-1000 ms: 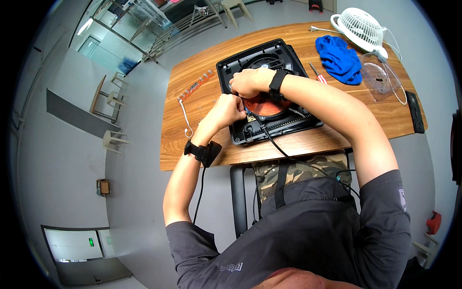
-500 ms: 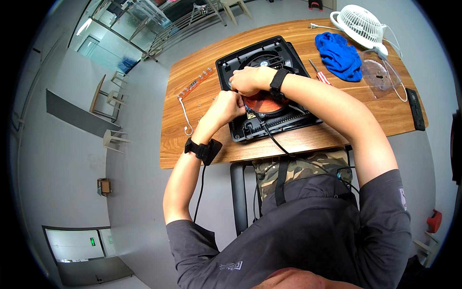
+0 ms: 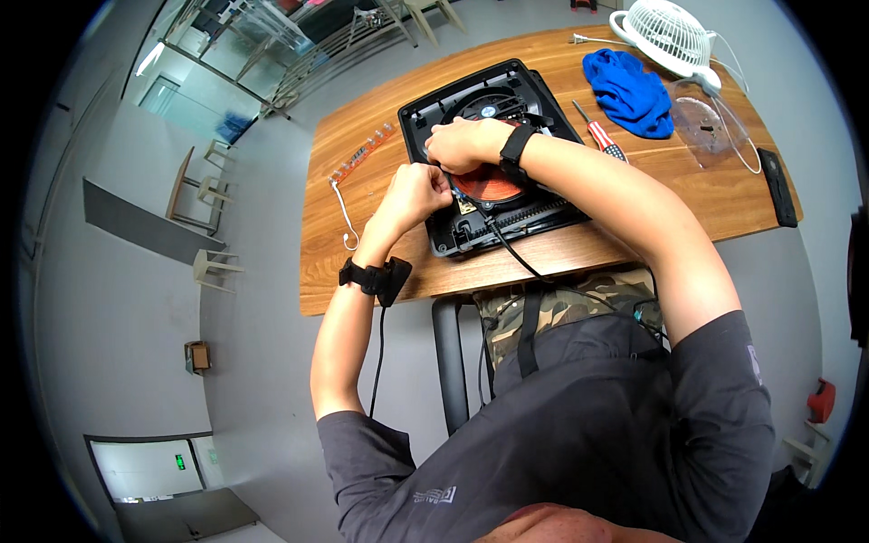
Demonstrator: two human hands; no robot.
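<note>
An opened black appliance housing (image 3: 529, 90) lies on the wooden table, with a copper coil (image 3: 490, 185) and dark fan parts inside. My left hand (image 3: 418, 192) is closed at the housing's left side, its fingertips by the coil's edge and some small wiring; what they hold is hidden. My right hand (image 3: 460, 143) reaches over the coil from the right, fingers curled down at the left of the housing, their tips hidden. A black cable (image 3: 514, 253) runs from the housing over the table's front edge. A screwdriver with red, white and blue handle (image 3: 605, 141) lies beside the housing.
A blue cloth (image 3: 625, 90), white fan (image 3: 661, 34), clear plastic cover (image 3: 701, 127) and black strip (image 3: 777, 188) lie on the right of the table (image 3: 353, 285). An orange power strip (image 3: 360, 154) with white cord lies left. Stools (image 3: 214, 264) stand on the floor behind, left.
The view has shifted slightly, so the table and housing sit higher in the picture. Both hands stay at the housing's left part, with only slight movement of the fingers.
</note>
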